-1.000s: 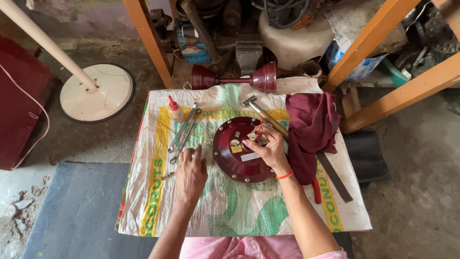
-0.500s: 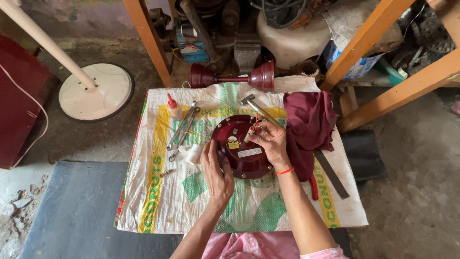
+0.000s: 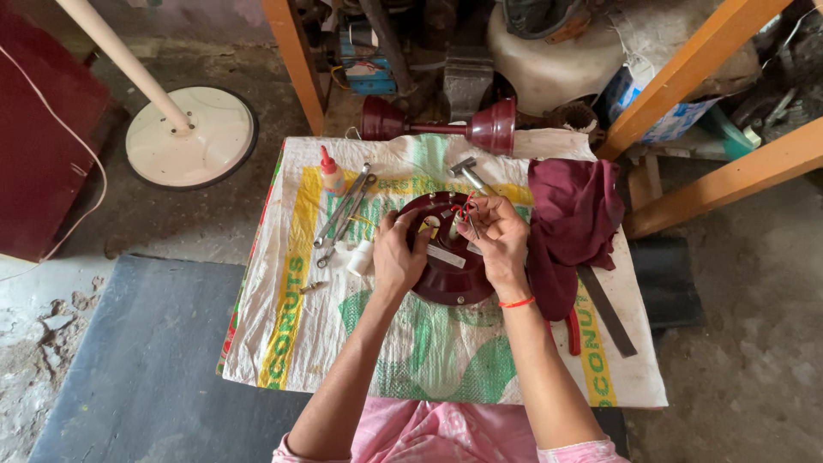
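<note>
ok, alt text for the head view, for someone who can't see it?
Both hands, left hand and right hand, work on wires atop a round maroon cover lying on a printed woven sack. Spanners and a small glue bottle lie left, a maroon cloth right.

We see both hands on a dark red round housing: left hand gripping its rim, right hand pinching red wires.

A glossy maroon metal fan cover rests on a coarse woven plastic sack. At three o'clock lies soft matt maroon cloth; at ten o'clock, dull steel pliers and a smooth plastic glue bottle. Rough concrete floor surrounds.
</note>
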